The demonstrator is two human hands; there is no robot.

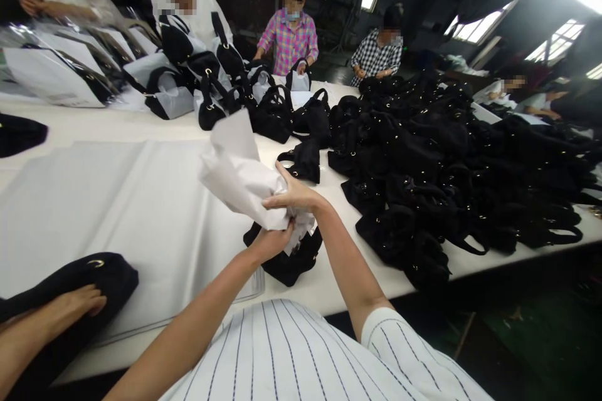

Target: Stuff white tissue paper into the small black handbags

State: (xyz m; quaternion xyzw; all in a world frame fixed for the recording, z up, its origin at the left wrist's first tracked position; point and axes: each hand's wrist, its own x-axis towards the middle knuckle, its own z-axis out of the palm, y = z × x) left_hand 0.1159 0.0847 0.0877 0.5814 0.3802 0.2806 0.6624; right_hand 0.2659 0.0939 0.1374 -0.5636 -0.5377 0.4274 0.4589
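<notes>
A crumpled sheet of white paper (244, 178) is gathered up between my two hands, its loose end rising to the left. My left hand (273, 243) grips the bunched paper from below. From the right, my right hand (294, 193) closes around it, thumb lying across the front. Directly beneath my hands lies a black bag (289, 269), partly hidden by them and the paper. Another black handbag (303, 161) sits just beyond my right hand. To the left, a stack of flat white paper sheets (155, 213) covers the table.
A large heap of black bags (423, 156) fills the table's right side. Paper-stuffed bags (174, 97) stand at the back left. A co-worker's hand (79, 307) rests on a black bag (113, 276) at lower left. Several people work across the white table (324, 301).
</notes>
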